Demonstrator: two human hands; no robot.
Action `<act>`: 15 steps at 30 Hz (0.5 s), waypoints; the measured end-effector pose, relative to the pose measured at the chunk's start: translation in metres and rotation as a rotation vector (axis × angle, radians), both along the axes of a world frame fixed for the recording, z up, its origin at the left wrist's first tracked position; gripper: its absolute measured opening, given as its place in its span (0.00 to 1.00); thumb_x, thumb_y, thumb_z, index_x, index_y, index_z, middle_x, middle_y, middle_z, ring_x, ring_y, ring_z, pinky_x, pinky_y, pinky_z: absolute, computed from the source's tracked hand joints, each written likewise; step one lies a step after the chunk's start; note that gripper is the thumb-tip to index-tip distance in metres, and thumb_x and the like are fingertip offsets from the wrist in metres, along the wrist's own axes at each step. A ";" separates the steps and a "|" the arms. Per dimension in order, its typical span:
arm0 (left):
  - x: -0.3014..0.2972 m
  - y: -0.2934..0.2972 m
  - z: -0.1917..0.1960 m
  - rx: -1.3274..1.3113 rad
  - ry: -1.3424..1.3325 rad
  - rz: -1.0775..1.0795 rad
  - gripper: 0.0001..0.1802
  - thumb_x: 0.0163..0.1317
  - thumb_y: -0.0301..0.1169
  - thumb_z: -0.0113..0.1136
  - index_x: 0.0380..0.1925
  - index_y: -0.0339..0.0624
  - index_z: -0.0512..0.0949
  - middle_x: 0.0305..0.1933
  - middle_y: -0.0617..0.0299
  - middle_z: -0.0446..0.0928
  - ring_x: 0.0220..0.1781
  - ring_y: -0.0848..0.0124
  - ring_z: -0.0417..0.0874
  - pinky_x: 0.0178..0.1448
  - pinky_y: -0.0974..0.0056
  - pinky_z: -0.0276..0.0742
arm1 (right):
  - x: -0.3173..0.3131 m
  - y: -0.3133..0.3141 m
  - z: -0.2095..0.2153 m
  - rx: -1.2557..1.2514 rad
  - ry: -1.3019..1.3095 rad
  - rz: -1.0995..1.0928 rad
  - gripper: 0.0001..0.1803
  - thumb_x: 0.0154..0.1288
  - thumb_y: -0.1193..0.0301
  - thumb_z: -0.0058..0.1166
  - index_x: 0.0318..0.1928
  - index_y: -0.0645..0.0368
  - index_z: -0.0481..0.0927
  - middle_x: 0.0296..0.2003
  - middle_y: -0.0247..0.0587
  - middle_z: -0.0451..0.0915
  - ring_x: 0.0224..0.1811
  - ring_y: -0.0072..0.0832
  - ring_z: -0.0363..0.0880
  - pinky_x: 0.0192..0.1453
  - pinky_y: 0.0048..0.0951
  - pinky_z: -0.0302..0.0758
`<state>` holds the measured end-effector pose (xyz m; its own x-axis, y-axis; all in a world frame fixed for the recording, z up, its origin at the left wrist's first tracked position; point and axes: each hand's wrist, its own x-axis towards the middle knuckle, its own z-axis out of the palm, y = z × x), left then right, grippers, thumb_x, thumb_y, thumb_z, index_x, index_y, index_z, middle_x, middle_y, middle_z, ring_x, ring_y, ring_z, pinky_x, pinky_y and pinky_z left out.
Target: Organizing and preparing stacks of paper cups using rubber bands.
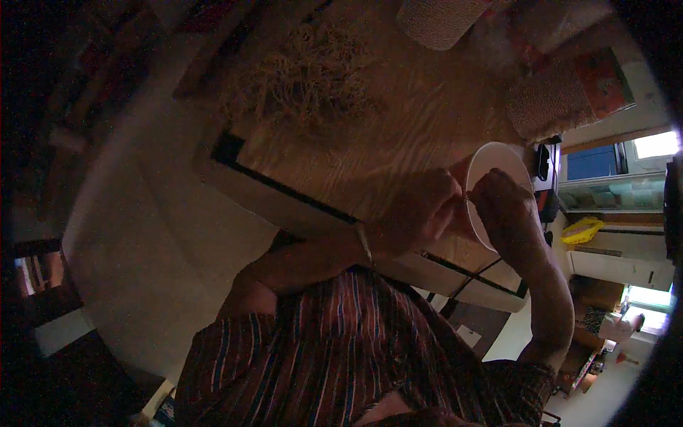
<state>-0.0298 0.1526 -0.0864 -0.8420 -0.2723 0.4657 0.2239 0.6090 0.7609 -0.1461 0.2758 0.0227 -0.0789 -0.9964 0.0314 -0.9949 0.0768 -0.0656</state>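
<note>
A tub (506, 158) with a white inside and a reddish outer wall lies tilted on the wooden table, its round mouth facing me. My left hand (427, 210) is closed at the tub's left side, fingers bent against its wall and rim. My right hand (506, 213) reaches across the mouth, its fingers pinched together at the left rim, close to my left fingertips. Whatever those right fingers pinch is too small and dark to make out. A loose tangle of straw-coloured fibre (313, 82) lies on the table farther left.
Beyond the tub, a cord-wrapped cylinder (551, 103) lies on its side, with a red and green part bare at one end. Another cord-wrapped cylinder (437, 21) is at the far edge. The table (341, 167) has a dark-trimmed edge near me. A yellow object (582, 230) is off to the right.
</note>
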 end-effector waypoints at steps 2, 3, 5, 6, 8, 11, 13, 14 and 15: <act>0.007 -0.003 -0.026 0.163 0.319 0.055 0.14 0.50 0.19 0.63 0.36 0.39 0.71 0.36 0.50 0.72 0.38 0.49 0.75 0.42 0.51 0.72 | -0.003 -0.012 -0.014 0.015 -0.077 0.033 0.07 0.56 0.77 0.56 0.37 0.60 0.78 0.39 0.44 0.78 0.43 0.43 0.80 0.41 0.40 0.81; 0.008 -0.002 -0.025 0.271 0.302 0.010 0.14 0.51 0.19 0.63 0.38 0.39 0.72 0.37 0.50 0.73 0.38 0.50 0.76 0.43 0.52 0.73 | -0.002 -0.012 -0.013 -0.049 -0.113 0.055 0.04 0.59 0.78 0.55 0.35 0.62 0.76 0.35 0.46 0.76 0.38 0.43 0.79 0.39 0.39 0.78; 0.009 -0.002 -0.025 0.379 0.284 -0.043 0.15 0.53 0.19 0.63 0.40 0.39 0.72 0.37 0.51 0.73 0.39 0.52 0.77 0.45 0.54 0.74 | 0.001 -0.012 -0.010 -0.114 -0.146 0.071 0.02 0.62 0.80 0.54 0.33 0.65 0.74 0.32 0.47 0.75 0.33 0.44 0.78 0.38 0.39 0.75; 0.008 -0.002 -0.025 0.359 0.299 -0.026 0.15 0.54 0.20 0.63 0.42 0.39 0.72 0.38 0.51 0.73 0.40 0.54 0.78 0.46 0.55 0.74 | 0.003 -0.011 -0.007 -0.121 -0.258 -0.010 0.02 0.61 0.80 0.54 0.33 0.65 0.74 0.31 0.46 0.75 0.32 0.44 0.78 0.37 0.38 0.74; 0.006 -0.001 -0.024 0.339 0.314 -0.013 0.16 0.56 0.20 0.63 0.44 0.39 0.72 0.39 0.51 0.74 0.41 0.56 0.78 0.47 0.56 0.75 | 0.005 -0.011 -0.006 -0.129 -0.368 -0.095 0.03 0.61 0.79 0.54 0.32 0.65 0.74 0.30 0.46 0.75 0.32 0.44 0.77 0.37 0.38 0.74; 0.006 -0.001 -0.012 0.416 0.300 -0.021 0.15 0.59 0.22 0.63 0.45 0.39 0.72 0.39 0.52 0.74 0.42 0.60 0.79 0.48 0.58 0.76 | 0.004 -0.012 -0.006 -0.148 -0.345 -0.087 0.03 0.61 0.79 0.55 0.31 0.65 0.74 0.29 0.46 0.75 0.32 0.43 0.77 0.37 0.37 0.73; 0.008 -0.002 -0.009 0.608 0.241 -0.164 0.13 0.61 0.23 0.62 0.44 0.39 0.72 0.39 0.54 0.74 0.42 0.66 0.79 0.48 0.59 0.76 | 0.003 -0.012 -0.006 -0.153 -0.361 -0.074 0.03 0.62 0.79 0.55 0.32 0.65 0.75 0.30 0.46 0.76 0.32 0.43 0.78 0.37 0.37 0.73; 0.006 -0.001 -0.011 0.606 0.241 -0.164 0.13 0.61 0.23 0.62 0.44 0.39 0.72 0.39 0.54 0.74 0.42 0.66 0.79 0.48 0.59 0.76 | 0.002 -0.011 -0.006 -0.155 -0.362 -0.074 0.03 0.62 0.79 0.55 0.32 0.65 0.75 0.30 0.46 0.76 0.32 0.43 0.78 0.37 0.37 0.73; 0.004 -0.001 -0.013 0.606 0.273 -0.180 0.12 0.61 0.24 0.62 0.44 0.39 0.73 0.39 0.56 0.74 0.42 0.67 0.79 0.48 0.60 0.76 | 0.002 -0.011 -0.005 -0.154 -0.371 -0.060 0.03 0.62 0.78 0.54 0.32 0.65 0.75 0.30 0.47 0.76 0.32 0.43 0.78 0.37 0.37 0.73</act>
